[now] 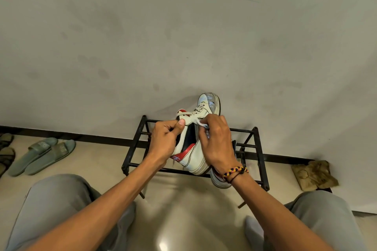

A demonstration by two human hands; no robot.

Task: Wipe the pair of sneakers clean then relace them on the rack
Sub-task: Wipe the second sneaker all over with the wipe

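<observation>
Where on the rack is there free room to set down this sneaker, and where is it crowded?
The left part of the rack looks free: open bars between its left posts and the left hand. The right part is crowded: the second sneaker lies under the right hand, beside the held sneaker.

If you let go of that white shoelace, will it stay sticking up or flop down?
It would probably flop. The white shoelace looks thin and soft, bending where the right hand pinches it. It seems very light. The sneaker looks stiffer and likely keeps its shape, held by the left hand.
</observation>
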